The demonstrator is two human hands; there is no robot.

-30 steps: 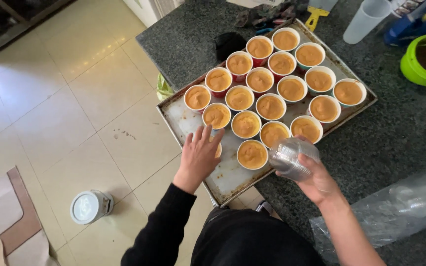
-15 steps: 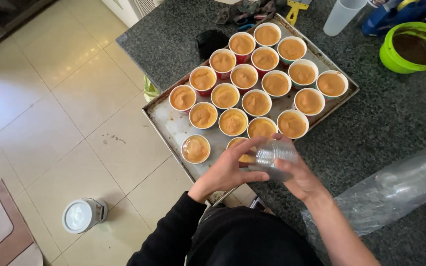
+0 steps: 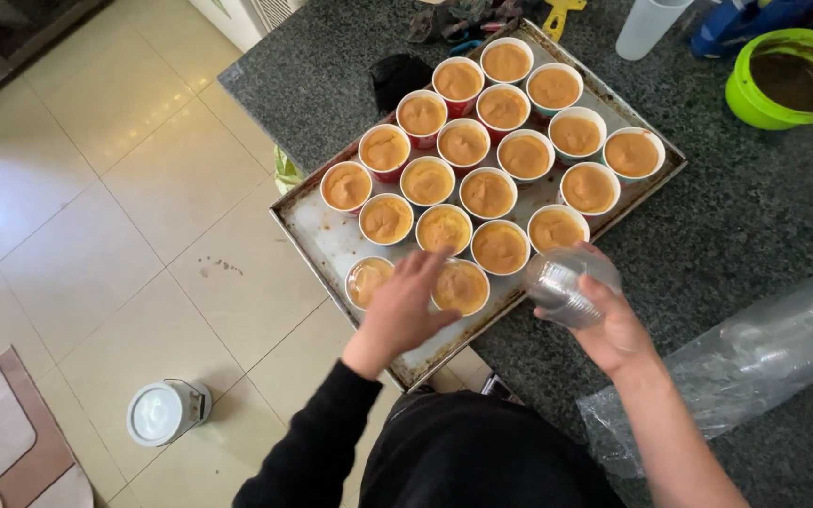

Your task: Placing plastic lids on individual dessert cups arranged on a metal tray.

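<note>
View from above of a metal baking tray (image 3: pixel 317 235) resting on a dark speckled stone tabletop (image 3: pixel 755 207), its near corner overhanging the edge above a tiled floor (image 3: pixel 96 207). The tray carries rows of small paper cups (image 3: pixel 486 193) filled with an orange-brown batter. The left hand (image 3: pixel 406 306), sleeved in black, lies over the nearest row with fingers spread and flat, its fingertips touching the rims of two cups: one (image 3: pixel 367 279) at the tray's near left, already under a clear lid, and one (image 3: pixel 463 285) just beside it. The right hand (image 3: pixel 613 325) is closed around a short stack of clear plastic lids (image 3: pixel 562 282), held tilted just off the tray's near edge (above the tabletop, not resting on it). To the right lies a long clear plastic sleeve (image 3: pixel 755 367) holding more lids. At the far edge stand a green bowl (image 3: pixel 788 80) and a translucent tumbler (image 3: pixel 646 26). On the floor, a white lidded pail (image 3: pixel 162 412) sits near a rug (image 3: pixel 11 442)
</note>
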